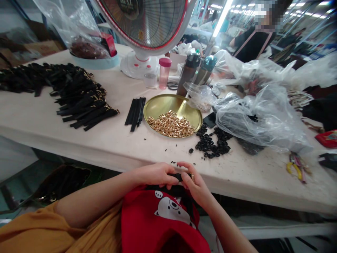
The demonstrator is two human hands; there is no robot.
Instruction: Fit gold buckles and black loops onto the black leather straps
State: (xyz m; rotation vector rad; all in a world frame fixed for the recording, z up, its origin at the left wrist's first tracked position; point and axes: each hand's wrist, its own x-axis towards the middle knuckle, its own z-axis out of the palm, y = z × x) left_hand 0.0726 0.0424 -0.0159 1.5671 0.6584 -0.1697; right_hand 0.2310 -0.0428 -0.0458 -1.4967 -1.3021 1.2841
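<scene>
At the table's front edge, above my lap, my left hand (163, 174) is closed on a short black strap (177, 176). My right hand (195, 184) pinches the same strap from the other side. A small gold-coloured metal piece (193, 177) shows by the right fingers; how it joins the strap is hidden. Beyond the hands, a round golden tray (163, 103) bears a heap of small gold metal fittings (172, 125). Left of the tray lie several flat black strips (135, 113). To its right are many small round black pieces (212, 144).
A long pile of black straps with gold fittings (81, 93) covers the left. Behind stand a fan (142, 58), a pink-lidded cup (164, 72) and dark bottles (187, 72). Clear plastic bags (258, 119) and yellow-handled pliers (294, 169) lie right. A person (252, 42) is in the background.
</scene>
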